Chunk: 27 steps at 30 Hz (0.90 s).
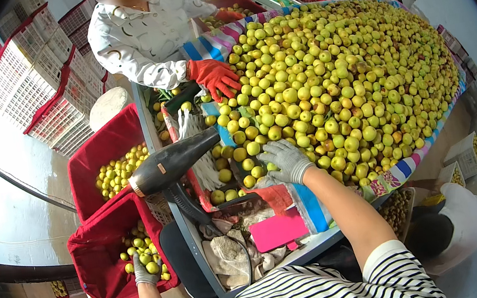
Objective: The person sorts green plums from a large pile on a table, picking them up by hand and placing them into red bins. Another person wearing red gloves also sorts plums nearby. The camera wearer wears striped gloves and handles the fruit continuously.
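In a grey knit glove, my left hand [145,275] is down inside a red-lined basket [98,255]. It is cupped around a few yellow-green fruits [152,267] that look like jujubes; part of the fingers is hidden. More of the same fruit lies loose beside it. My right hand [287,160], gloved alike, rests palm down at the near edge of a large jujube heap [330,85]. Its fingers are spread and touch the fruit without visibly gripping any. The heap lies on a striped, patterned cloth [410,166] over a metal-edged table.
A black hair dryer [176,162] juts over the table's left edge, near white strips [198,154]. A pink card [278,230] and a rag [226,260] lie closer. Across stands a co-worker with a red glove [214,77] on the heap. Crates [36,76] are stacked left; another person [451,229] bends right.
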{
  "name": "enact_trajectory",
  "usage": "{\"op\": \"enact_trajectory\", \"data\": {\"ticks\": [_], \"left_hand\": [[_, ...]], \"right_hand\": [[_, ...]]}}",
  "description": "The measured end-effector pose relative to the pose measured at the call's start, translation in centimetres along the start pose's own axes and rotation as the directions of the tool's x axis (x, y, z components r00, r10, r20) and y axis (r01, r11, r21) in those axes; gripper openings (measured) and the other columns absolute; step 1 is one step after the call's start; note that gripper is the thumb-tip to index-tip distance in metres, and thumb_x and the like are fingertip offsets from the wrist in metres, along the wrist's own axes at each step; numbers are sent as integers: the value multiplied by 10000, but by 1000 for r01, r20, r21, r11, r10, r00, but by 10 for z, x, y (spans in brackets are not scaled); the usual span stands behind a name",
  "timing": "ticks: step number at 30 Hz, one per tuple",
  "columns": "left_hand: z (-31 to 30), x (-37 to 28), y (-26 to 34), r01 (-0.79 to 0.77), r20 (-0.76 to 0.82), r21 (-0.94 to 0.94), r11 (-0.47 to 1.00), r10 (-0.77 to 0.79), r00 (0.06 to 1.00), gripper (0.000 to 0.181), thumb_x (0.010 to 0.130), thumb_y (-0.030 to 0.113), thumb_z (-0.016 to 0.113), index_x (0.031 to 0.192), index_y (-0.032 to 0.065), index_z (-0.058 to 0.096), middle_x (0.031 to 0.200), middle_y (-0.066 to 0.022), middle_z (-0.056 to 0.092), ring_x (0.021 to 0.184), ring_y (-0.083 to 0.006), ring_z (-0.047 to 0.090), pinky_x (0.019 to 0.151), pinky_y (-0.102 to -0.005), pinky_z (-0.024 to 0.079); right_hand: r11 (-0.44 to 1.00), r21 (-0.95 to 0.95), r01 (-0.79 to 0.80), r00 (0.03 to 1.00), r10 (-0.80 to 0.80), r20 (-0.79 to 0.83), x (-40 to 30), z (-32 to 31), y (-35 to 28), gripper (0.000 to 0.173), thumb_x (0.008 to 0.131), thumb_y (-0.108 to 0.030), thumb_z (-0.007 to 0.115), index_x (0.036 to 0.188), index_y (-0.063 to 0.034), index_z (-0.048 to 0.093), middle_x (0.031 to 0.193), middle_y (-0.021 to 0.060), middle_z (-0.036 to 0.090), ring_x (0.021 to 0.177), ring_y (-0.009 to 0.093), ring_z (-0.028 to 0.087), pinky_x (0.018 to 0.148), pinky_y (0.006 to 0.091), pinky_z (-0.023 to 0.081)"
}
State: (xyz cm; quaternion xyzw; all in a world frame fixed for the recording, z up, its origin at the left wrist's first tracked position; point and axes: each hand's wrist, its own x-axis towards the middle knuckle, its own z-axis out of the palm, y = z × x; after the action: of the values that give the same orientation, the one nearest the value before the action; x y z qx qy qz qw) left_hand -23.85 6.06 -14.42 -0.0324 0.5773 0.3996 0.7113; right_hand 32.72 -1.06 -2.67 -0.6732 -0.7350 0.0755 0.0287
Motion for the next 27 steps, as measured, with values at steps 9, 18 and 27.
{"op": "enact_trajectory", "data": {"ticks": [9, 18, 27], "left_hand": [[-49, 53, -11, 196, -124, 569, 799, -152, 981, 591, 862, 541, 546, 1245, 91, 557, 1246, -95, 600, 1138, -248, 560, 972, -375, 444], [56, -57, -38, -843, 380, 465, 270, 799, 466, 274, 897, 65, 550, 1157, -21, 561, 1069, -72, 604, 957, -142, 549, 886, -262, 434], [186, -177, -122, -849, 763, 260, 459, 442, 473, 219, 908, 20, 513, 1116, -19, 572, 1082, -72, 614, 895, -112, 571, 801, -235, 459]], "right_hand": [[980, 183, -78, 921, 141, -363, -4, -25, 2, 259, 851, -156, 542, 1089, -96, 627, 1190, 116, 599, 1081, 293, 575, 956, 378, 458], [835, -236, -497, 868, 478, -136, 9, -49, 63, 345, 883, -68, 474, 1212, -158, 533, 1197, 130, 523, 1101, 309, 564, 955, 470, 436], [829, 466, -311, 882, 434, -184, 2, -18, 29, 309, 840, -306, 611, 1074, -115, 543, 1131, 176, 554, 943, 386, 600, 848, 447, 486]]}}
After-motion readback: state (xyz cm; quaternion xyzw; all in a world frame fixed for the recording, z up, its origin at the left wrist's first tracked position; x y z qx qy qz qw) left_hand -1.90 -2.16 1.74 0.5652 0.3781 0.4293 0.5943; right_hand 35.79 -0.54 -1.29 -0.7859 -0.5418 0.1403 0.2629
